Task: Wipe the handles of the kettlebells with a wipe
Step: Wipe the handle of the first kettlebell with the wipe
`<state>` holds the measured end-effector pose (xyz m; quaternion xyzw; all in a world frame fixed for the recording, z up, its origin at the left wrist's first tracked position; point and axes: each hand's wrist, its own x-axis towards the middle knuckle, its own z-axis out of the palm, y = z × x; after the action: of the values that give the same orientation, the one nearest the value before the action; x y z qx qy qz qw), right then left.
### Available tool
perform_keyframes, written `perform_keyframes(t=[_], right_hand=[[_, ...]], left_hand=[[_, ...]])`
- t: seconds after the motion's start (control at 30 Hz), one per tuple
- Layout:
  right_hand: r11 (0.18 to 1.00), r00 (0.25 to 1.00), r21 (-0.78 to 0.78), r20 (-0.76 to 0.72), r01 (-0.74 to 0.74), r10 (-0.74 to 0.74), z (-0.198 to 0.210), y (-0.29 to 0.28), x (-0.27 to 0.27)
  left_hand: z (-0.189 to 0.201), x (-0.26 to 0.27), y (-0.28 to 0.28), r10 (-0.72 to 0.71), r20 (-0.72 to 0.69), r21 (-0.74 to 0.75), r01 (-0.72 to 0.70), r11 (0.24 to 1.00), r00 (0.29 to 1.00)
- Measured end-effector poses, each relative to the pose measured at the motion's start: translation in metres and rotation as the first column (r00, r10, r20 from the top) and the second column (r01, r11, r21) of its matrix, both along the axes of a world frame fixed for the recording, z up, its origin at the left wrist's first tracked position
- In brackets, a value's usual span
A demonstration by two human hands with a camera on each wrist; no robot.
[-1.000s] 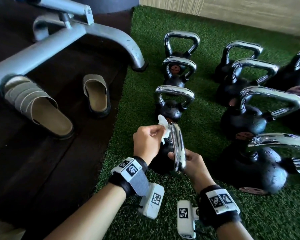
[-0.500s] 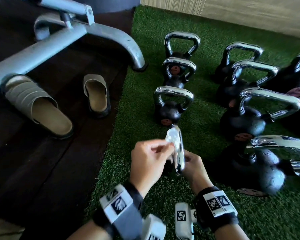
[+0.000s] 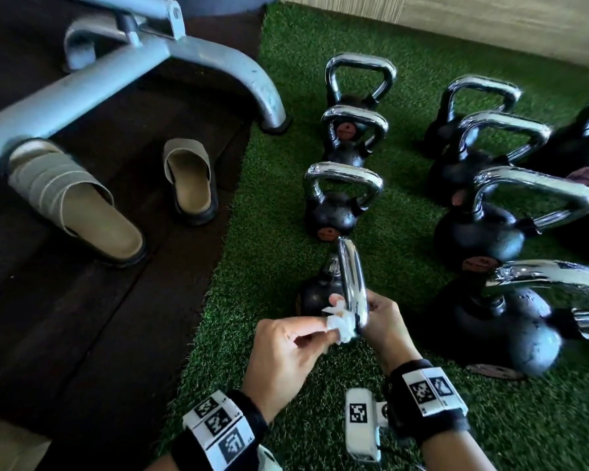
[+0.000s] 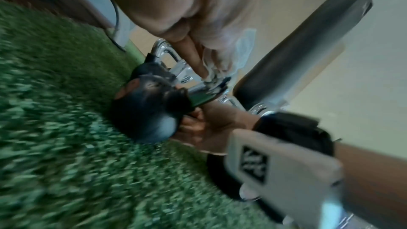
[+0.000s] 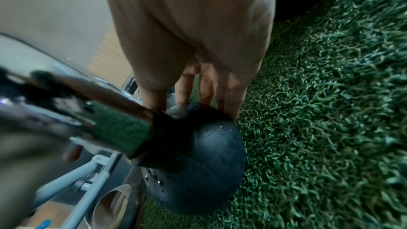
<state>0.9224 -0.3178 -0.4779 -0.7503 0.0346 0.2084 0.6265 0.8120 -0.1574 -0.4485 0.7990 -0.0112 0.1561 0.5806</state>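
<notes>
I see dark flooring (image 3: 82,317) on the left, with a grey metal frame (image 3: 116,79) across its far part. One beige slipper (image 3: 75,205) lies partly under the bar and a second slipper (image 3: 191,178) lies to its right. Green turf (image 3: 269,215) covers the right, reaching a pale wall (image 3: 490,22) at the far edge.

Your right hand (image 5: 193,41), at upper centre, holds the black kettlebell (image 5: 202,171) at centre, fingers (image 5: 229,97) laid on its wet top. Its chrome handle (image 5: 66,104) runs out to the left, blurred. Turf (image 5: 330,111) fills the right; a grey frame (image 5: 72,180) is at lower left.
</notes>
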Motion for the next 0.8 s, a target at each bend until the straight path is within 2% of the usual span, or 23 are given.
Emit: perform_keyframes(t=[0.17,0.3,0.4,0.47,0.5,0.57,0.6,0.67,0.73,0.8], right_hand=[[1.0,0.999,-0.017,-0.024,0.023,-0.023,-0.002,0.0,0.001],[0.999,0.999,-0.009,-0.01,0.035,-0.035,-0.007,0.001,0.0],[0.994,0.999,-0.096,0.003,-0.05,0.05,0.0,-0.004,0.004],[0.982,0.995,-0.168,0.046,-0.082,0.091,0.014,-0.015,0.013],[0.985,0.994,-0.169,0.092,-0.036,0.053,0.027,-0.021,0.016],[0.991,0.972,-0.109,0.229,0.072,-0.046,0.058,-0.031,0.018],[0.996,0.959,-0.036,0.276,0.076,-0.063,0.074,-0.032,0.015],[0.997,0.95,0.07,0.31,-0.044,0.02,0.104,-0.027,0.003],[0.975,0.938,0.084,0.3,-0.205,0.172,0.123,-0.015,-0.013],[0.955,0.929,0.086,0.269,-0.284,0.253,0.127,-0.005,-0.022]], left_hand=[[-0.017,0.001,0.015,-0.129,-0.033,0.184,0.133,0.974,0.991],[-0.016,0.003,0.02,-0.145,-0.198,0.15,0.176,0.973,0.969],[-0.007,0.009,0.027,-0.16,-0.178,0.175,0.191,0.966,0.971],[0.002,0.013,0.035,-0.15,-0.185,0.096,0.17,0.981,0.971],[0.007,0.015,0.039,-0.136,-0.199,0.026,0.144,0.989,0.97],[0.016,0.017,0.044,-0.119,-0.215,-0.139,0.09,0.986,0.969],[0.02,0.017,0.044,-0.109,-0.208,-0.197,0.067,0.978,0.972],[0.03,0.018,0.043,-0.075,-0.163,-0.247,0.033,0.969,0.984],[0.04,0.02,0.04,-0.054,-0.092,-0.261,0.029,0.965,0.994],[0.048,0.022,0.038,-0.04,-0.017,-0.238,0.035,0.971,0.999]])
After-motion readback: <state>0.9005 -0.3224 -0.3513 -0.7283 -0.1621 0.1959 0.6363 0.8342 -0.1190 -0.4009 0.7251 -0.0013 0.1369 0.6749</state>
